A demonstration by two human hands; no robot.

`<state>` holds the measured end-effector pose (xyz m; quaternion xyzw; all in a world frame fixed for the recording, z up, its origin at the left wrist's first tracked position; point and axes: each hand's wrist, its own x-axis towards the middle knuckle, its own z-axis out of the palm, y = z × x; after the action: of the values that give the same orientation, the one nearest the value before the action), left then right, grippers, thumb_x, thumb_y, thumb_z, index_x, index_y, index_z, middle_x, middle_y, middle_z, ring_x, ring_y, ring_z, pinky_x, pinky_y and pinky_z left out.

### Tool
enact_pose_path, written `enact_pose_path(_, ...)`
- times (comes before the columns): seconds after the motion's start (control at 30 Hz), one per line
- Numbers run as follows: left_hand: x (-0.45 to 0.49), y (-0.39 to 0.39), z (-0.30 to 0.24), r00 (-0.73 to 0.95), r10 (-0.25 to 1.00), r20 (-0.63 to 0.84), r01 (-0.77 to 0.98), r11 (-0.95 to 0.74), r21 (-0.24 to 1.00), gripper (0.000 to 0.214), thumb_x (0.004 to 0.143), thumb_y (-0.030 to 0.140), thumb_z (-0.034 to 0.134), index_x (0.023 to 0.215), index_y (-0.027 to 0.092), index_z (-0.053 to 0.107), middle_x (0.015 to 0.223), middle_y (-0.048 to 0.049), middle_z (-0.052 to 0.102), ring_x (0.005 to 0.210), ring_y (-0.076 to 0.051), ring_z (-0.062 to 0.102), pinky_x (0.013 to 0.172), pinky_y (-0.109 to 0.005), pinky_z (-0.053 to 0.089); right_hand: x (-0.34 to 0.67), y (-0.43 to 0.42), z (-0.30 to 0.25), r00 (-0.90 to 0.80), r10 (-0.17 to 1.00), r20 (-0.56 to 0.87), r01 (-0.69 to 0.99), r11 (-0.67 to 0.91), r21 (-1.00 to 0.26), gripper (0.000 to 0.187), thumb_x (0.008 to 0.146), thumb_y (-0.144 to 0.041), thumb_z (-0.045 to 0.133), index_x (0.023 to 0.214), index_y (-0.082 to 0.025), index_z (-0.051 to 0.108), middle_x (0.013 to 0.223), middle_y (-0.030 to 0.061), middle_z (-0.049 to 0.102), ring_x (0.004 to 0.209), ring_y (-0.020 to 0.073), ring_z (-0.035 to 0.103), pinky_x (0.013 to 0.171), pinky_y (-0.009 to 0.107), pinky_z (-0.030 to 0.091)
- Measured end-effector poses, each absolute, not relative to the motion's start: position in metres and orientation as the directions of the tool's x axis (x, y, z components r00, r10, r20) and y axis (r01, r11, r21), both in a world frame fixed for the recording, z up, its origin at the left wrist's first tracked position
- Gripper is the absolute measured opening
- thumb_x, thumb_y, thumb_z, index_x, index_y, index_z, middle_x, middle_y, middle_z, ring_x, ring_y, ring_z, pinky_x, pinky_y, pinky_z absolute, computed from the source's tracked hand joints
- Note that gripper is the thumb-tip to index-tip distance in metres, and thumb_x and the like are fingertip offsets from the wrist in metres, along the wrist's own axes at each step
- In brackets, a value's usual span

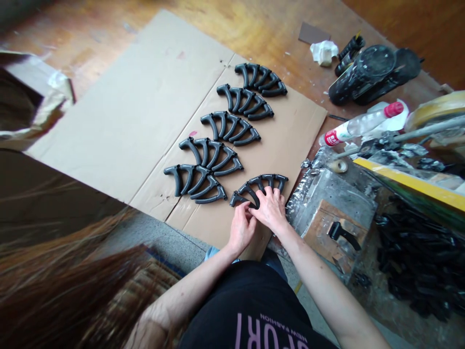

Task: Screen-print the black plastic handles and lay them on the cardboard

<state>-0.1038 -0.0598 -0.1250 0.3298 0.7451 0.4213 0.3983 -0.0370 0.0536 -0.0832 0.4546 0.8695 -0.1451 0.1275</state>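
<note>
Left hand [241, 228]: fingers narrowly curled, pinching a fanned set of black moulded parts [250, 188] at the cardboard sheet's [290, 140] near edge. Right hand [271, 208]: fingers spread wide, pressing across that set. Five similar fanned rows [228, 127] are lying just beyond, running toward the far corner.

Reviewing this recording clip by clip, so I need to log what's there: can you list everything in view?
Cardboard sheet: one, tan, flat on the floor.
Wooden floor: one, brown, under the cardboard.
Rows of curved moulded parts: five, black, fanned on the cardboard.
Group of curved moulded parts: one, black, on the cardboard under both hands.
Heap of moulded parts: one, black, far right.
Plastic bottle: one, clear with red cap, right of the cardboard.
Crumpled tissue: one, white, beyond the cardboard.
Left hand: one, bare, on the group.
Right hand: one, bare, on the group.
Shirt: one, black, bottom centre.
</note>
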Motion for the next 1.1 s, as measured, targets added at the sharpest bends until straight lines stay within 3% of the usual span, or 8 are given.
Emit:
enact_pose_path(0.17, -0.099, -0.068, -0.126, -0.474, 0.854, -0.216, 0.182, 0.335, 0.925, 0.048, 0.085, 0.015, 0.053, 0.131, 0.020, 0.039, 0.124, -0.0130, 0.048, 0.097, -0.017, 0.062, 0.077, -0.034, 0.056, -0.034, 0.055, -0.083, -0.561, 0.770, -0.305, 0.828, 0.521, -0.207, 0.041, 0.074, -0.046, 0.069, 0.106, -0.022, 0.061, 0.114, 0.0128, 0.052, 0.110, 0.0349, 0.043, 0.089, 0.051, 0.040)
enact_pose_path(0.27, -0.101, -0.070, -0.130, -0.503, 0.859, -0.096, 0.233, 0.242, 0.942, 0.050, 0.090, 0.020, 0.052, 0.136, 0.022, 0.033, 0.128, -0.0141, 0.046, 0.102, -0.018, 0.061, 0.073, -0.029, 0.057, -0.036, 0.063, -0.077, -0.547, 0.811, -0.207, 0.820, 0.471, -0.324, 0.044, 0.071, -0.048, 0.070, 0.103, -0.020, 0.061, 0.110, 0.0116, 0.053, 0.107, 0.0325, 0.045, 0.089, 0.048, 0.042)
enact_pose_path(0.43, -0.105, -0.062, -0.146, -0.383, 0.919, 0.096, 0.519, 0.128, 0.845, 0.050, 0.092, 0.021, 0.051, 0.140, 0.022, 0.033, 0.131, -0.0146, 0.050, 0.100, -0.018, 0.064, 0.082, -0.034, 0.057, -0.054, 0.123, -0.059, -0.492, 0.870, -0.029, 0.778, 0.425, -0.464, 0.046, 0.070, -0.049, 0.071, 0.104, -0.021, 0.058, 0.108, 0.0088, 0.054, 0.104, 0.0287, 0.049, 0.091, 0.044, 0.043)
enact_pose_path(0.57, -0.102, -0.051, -0.154, -0.204, 0.955, 0.217, 0.755, 0.012, 0.656, 0.047, 0.090, 0.019, 0.052, 0.137, 0.019, 0.042, 0.128, -0.0138, 0.058, 0.117, -0.023, 0.058, 0.095, -0.040, 0.052, -0.068, 0.208, -0.058, -0.329, 0.944, -0.028, 0.868, 0.290, -0.404, 0.050, 0.071, -0.056, 0.068, 0.106, -0.021, 0.059, 0.113, 0.0104, 0.053, 0.111, 0.0312, 0.048, 0.094, 0.045, 0.041)
enact_pose_path(0.8, -0.099, -0.048, -0.156, -0.161, 0.940, 0.302, 0.868, -0.011, 0.496, 0.043, 0.089, 0.016, 0.049, 0.132, 0.019, 0.054, 0.122, -0.0111, 0.067, 0.109, -0.021, 0.065, 0.088, -0.036, 0.054, -0.083, 0.328, -0.083, 0.005, 0.978, -0.211, 0.970, -0.056, -0.236, 0.059, 0.072, -0.061, 0.063, 0.116, -0.022, 0.057, 0.132, 0.0145, 0.045, 0.123, 0.0387, 0.040, 0.096, 0.054, 0.037)
enact_pose_path(1.1, -0.081, -0.050, -0.198, -0.270, 0.925, 0.268, 0.836, 0.087, 0.542, 0.050, 0.086, 0.011, 0.050, 0.130, 0.034, 0.055, 0.115, -0.0079, 0.071, 0.097, -0.023, 0.070, 0.076, -0.039, 0.056, -0.114, 0.375, -0.090, -0.075, 0.968, -0.238, 0.975, 0.021, -0.222, 0.070, 0.074, -0.065, 0.061, 0.130, -0.025, 0.051, 0.138, 0.0170, 0.040, 0.128, 0.0418, 0.036, 0.092, 0.062, 0.038)
